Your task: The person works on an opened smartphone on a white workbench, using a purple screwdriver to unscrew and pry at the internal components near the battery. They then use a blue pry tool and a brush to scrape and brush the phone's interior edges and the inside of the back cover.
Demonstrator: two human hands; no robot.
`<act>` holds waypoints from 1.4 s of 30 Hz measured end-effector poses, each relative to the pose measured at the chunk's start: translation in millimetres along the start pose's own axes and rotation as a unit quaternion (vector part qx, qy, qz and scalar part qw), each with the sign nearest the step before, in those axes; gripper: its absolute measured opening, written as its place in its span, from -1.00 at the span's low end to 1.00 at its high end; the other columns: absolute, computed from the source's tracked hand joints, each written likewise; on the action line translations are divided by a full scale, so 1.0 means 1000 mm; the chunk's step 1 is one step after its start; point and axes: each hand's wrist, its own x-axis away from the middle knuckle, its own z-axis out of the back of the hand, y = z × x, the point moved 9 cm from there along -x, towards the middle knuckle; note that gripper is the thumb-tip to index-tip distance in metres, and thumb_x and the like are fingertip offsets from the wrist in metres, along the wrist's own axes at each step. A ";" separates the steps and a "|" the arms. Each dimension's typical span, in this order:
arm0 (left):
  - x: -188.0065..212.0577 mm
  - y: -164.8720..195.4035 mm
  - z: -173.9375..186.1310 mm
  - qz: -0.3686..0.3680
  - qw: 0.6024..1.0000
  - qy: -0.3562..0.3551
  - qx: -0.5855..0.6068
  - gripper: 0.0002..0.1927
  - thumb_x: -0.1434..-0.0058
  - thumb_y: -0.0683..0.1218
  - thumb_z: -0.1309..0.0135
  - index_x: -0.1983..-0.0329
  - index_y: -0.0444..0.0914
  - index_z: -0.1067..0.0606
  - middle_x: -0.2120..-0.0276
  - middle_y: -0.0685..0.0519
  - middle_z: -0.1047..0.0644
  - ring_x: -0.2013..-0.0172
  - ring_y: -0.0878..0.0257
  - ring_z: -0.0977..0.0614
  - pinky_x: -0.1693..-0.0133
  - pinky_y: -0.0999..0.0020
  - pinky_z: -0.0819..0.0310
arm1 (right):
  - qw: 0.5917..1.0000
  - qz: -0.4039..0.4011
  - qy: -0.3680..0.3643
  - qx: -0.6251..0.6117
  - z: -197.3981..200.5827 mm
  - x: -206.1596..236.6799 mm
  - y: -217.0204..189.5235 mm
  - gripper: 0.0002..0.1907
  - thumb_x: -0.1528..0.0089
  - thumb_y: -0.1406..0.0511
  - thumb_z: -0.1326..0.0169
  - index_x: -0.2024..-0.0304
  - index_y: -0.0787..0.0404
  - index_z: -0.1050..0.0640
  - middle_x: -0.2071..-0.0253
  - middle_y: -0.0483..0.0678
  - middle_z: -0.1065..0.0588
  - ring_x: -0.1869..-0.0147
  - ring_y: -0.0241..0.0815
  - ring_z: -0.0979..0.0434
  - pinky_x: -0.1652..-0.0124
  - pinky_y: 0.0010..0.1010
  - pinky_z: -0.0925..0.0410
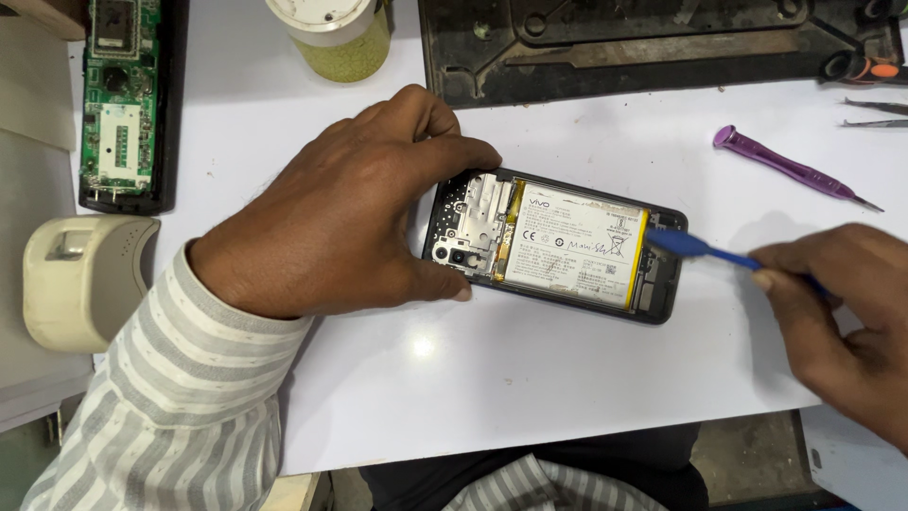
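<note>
An opened black smartphone lies on a white sheet, its back cover off, showing a white battery and a metal shield. My left hand grips the phone's left end, thumb on the near edge and fingers over the far edge. My right hand pinches a blue plastic pry tool whose flat tip rests at the phone's right end, beside the battery.
A purple-handled screwdriver lies at the right, tweezers beyond it. A dark metal tray sits at the back. A green circuit board in a black case, a jar with a white lid and a beige plastic device stand left.
</note>
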 end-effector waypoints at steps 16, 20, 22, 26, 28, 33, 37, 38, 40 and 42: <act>0.000 0.000 0.000 0.006 1.000 -0.001 0.012 -0.12 0.31 0.07 -0.59 -0.13 -0.29 -0.54 0.08 -0.05 -0.44 0.11 0.05 -0.55 0.08 0.18 -0.48 | 0.999 0.016 0.022 0.039 0.017 -0.014 -0.013 -0.76 -0.32 0.31 -0.06 0.07 0.36 -0.60 0.36 0.06 -0.55 0.38 -0.18 -0.63 0.32 -0.38 -0.53; -0.002 -0.001 0.000 0.018 1.000 -0.008 0.024 -0.13 0.29 0.07 -0.59 -0.12 -0.28 -0.54 0.08 -0.04 -0.43 0.11 0.06 -0.55 0.08 0.20 -0.49 | 0.999 0.024 0.016 0.044 0.022 -0.018 -0.021 -0.77 -0.31 0.32 -0.06 0.08 0.36 -0.61 0.35 0.06 -0.55 0.37 -0.16 -0.65 0.33 -0.38 -0.55; -0.001 0.001 0.001 0.014 1.000 -0.005 0.017 -0.13 0.32 0.05 -0.60 -0.10 -0.30 -0.55 0.11 -0.05 -0.44 0.12 0.04 -0.56 0.10 0.19 -0.49 | 0.998 0.043 0.030 0.029 0.028 -0.019 -0.031 -0.79 -0.32 0.34 -0.08 0.09 0.37 -0.61 0.33 0.07 -0.55 0.36 -0.15 -0.67 0.36 -0.38 -0.55; 0.001 0.004 0.004 0.001 1.000 0.008 0.016 -0.11 0.31 0.06 -0.60 -0.13 -0.29 -0.54 0.09 -0.06 -0.42 0.10 0.03 -0.54 0.08 0.17 -0.47 | 0.994 0.083 0.071 -0.002 0.042 -0.022 -0.058 -0.82 -0.29 0.36 -0.13 0.12 0.36 -0.63 0.31 0.08 -0.56 0.35 -0.15 -0.67 0.40 -0.39 -0.55; 0.003 0.001 0.004 0.011 1.000 0.005 0.017 -0.11 0.32 0.06 -0.60 -0.14 -0.28 -0.55 0.09 -0.05 -0.42 0.11 0.03 -0.54 0.08 0.19 -0.48 | 0.993 0.095 0.071 0.009 0.045 -0.026 -0.072 -0.84 -0.28 0.36 -0.16 0.15 0.33 -0.64 0.33 0.05 -0.57 0.38 -0.16 -0.66 0.42 -0.40 -0.56; 0.009 -0.007 0.007 0.051 0.999 -0.002 -0.011 -0.02 0.35 0.09 -0.61 -0.16 -0.34 -0.49 0.11 -0.11 -0.45 0.14 -0.03 -0.56 0.12 0.13 -0.48 | 0.977 0.173 0.118 0.028 0.060 -0.030 -0.116 -0.90 -0.24 0.40 -0.20 0.20 0.30 -0.65 0.37 0.02 -0.58 0.42 -0.16 -0.62 0.47 -0.40 -0.47; 0.015 -0.020 0.010 0.113 0.992 -0.010 -0.051 -0.06 0.37 0.11 -0.62 -0.02 -0.38 -0.44 0.19 -0.16 -0.51 0.20 -0.11 -0.59 0.16 0.06 -0.46 | 0.971 0.183 0.137 0.066 0.064 -0.034 -0.139 -0.92 -0.23 0.38 -0.25 0.21 0.22 -0.66 0.39 -0.04 -0.58 0.50 -0.18 -0.56 0.52 -0.37 -0.38; 0.018 -0.024 0.010 0.126 0.991 -0.020 -0.051 -0.13 0.35 0.11 -0.62 0.04 -0.35 -0.45 0.21 -0.15 -0.53 0.22 -0.11 -0.60 0.16 0.05 -0.46 | 0.965 0.200 0.158 0.066 0.067 -0.034 -0.148 -0.93 -0.22 0.39 -0.26 0.23 0.23 -0.66 0.39 -0.04 -0.58 0.49 -0.16 -0.56 0.52 -0.36 -0.37; 0.020 -0.023 0.015 0.102 0.994 -0.002 -0.039 -0.15 0.36 0.10 -0.61 0.07 -0.35 -0.44 0.23 -0.16 -0.54 0.23 -0.12 -0.60 0.18 0.05 -0.46 | 0.955 0.229 0.179 0.063 0.067 -0.036 -0.162 -0.94 -0.21 0.40 -0.26 0.26 0.25 -0.64 0.38 -0.04 -0.58 0.47 -0.14 -0.56 0.52 -0.35 -0.35; 0.022 -0.025 0.018 0.090 0.995 0.008 -0.033 -0.16 0.36 0.09 -0.61 0.09 -0.36 -0.44 0.23 -0.17 -0.54 0.23 -0.13 -0.60 0.19 0.04 -0.46 | 0.950 0.251 0.179 0.057 0.065 -0.041 -0.174 -0.93 -0.19 0.41 -0.25 0.27 0.25 -0.62 0.38 -0.04 -0.58 0.45 -0.13 -0.57 0.52 -0.34 -0.34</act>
